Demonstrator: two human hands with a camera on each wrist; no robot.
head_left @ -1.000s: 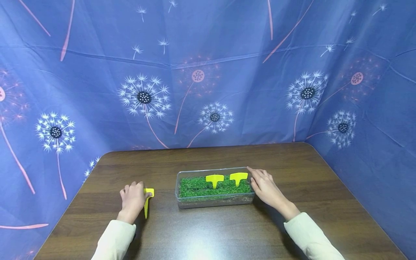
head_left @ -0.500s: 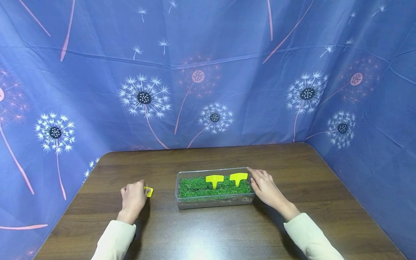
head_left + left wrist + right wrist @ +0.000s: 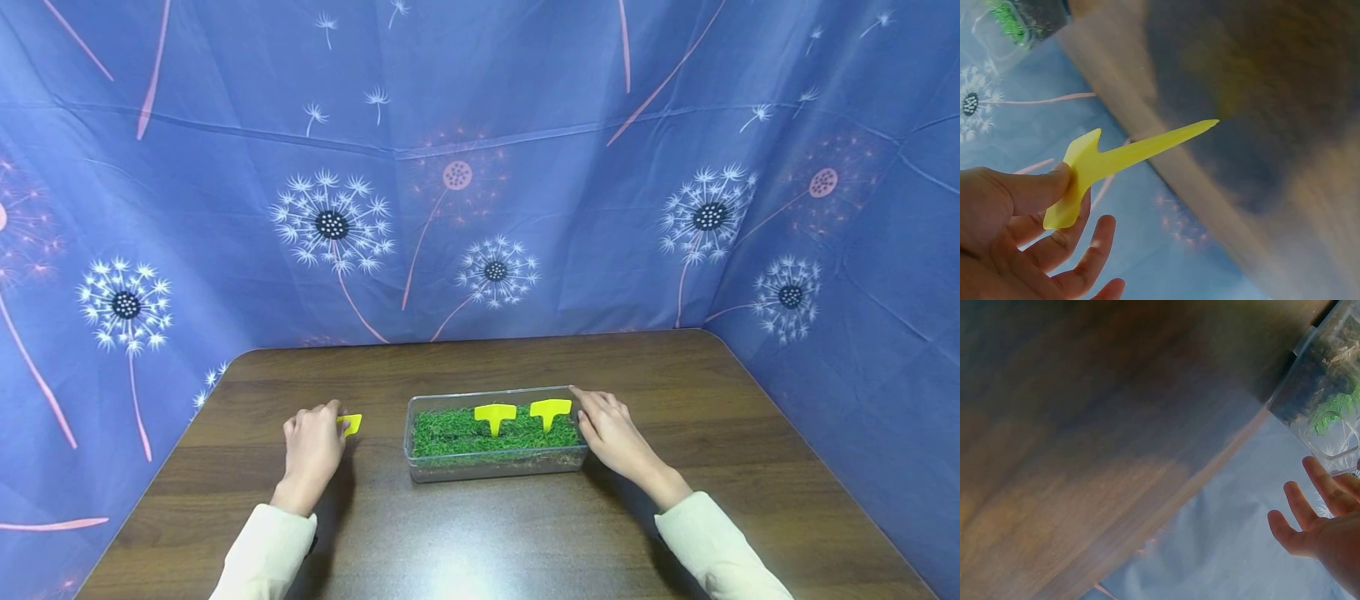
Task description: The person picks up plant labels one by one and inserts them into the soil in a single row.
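Observation:
My left hand (image 3: 311, 450) is at the left of the table, pinching a yellow T-shaped plant label (image 3: 1085, 172) by its head between thumb and fingers. In the left wrist view the pointed stake sticks out away from the hand; the head view shows only a bit of the label's head. A clear plastic box (image 3: 495, 468) of green artificial grass (image 3: 442, 432) over brown soil-like fill stands mid-table. Two more yellow plant labels (image 3: 495, 414) are upright in the grass. My right hand (image 3: 618, 437) rests against the box's right end, fingers extended in the right wrist view.
The brown wooden table (image 3: 480, 533) has rounded far corners. Behind it and to both sides hangs a blue curtain (image 3: 570, 208) with a dandelion print.
My left hand has lifted the plant label off the table, turning it and moving slightly right. The label's stake has gone from the head view. My right hand and the box have stayed put.

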